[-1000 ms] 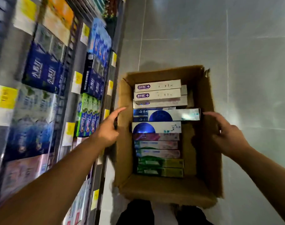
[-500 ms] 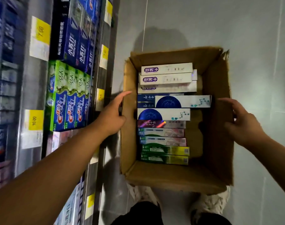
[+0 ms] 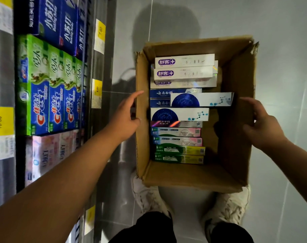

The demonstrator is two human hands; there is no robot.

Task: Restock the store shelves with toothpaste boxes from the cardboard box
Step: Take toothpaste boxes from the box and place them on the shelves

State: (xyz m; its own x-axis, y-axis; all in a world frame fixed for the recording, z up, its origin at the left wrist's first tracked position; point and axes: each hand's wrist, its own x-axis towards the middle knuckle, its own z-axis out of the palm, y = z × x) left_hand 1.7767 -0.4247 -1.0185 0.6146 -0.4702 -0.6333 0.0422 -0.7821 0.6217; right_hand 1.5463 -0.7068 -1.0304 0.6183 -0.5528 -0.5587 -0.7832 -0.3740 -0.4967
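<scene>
An open cardboard box (image 3: 184, 178) sits in front of me over my shoes. Inside lie several toothpaste boxes in a row: white ones with a purple logo (image 3: 184, 62) at the far end, white-and-blue ones (image 3: 201, 99) in the middle, pink ones, then green-and-yellow ones (image 3: 180, 158) nearest me. My left hand (image 3: 124, 116) lies against the outside of the box's left wall with its fingers straight. My right hand (image 3: 264, 125) is at the right wall, fingers loosely extended over its rim. Neither hand holds a toothpaste box.
Store shelves run along the left, stocked with green Crest boxes (image 3: 44, 95), dark blue boxes (image 3: 61, 23) above and pink boxes (image 3: 49, 155) below. Yellow price tags (image 3: 96, 93) line the shelf edges. Grey floor tiles (image 3: 280, 50) surround the box; my white shoes (image 3: 149, 199) are beneath its near edge.
The view has tilted down and closer, so the box and the Crest shelf look larger. Both hands have kept their places at the box's sides.
</scene>
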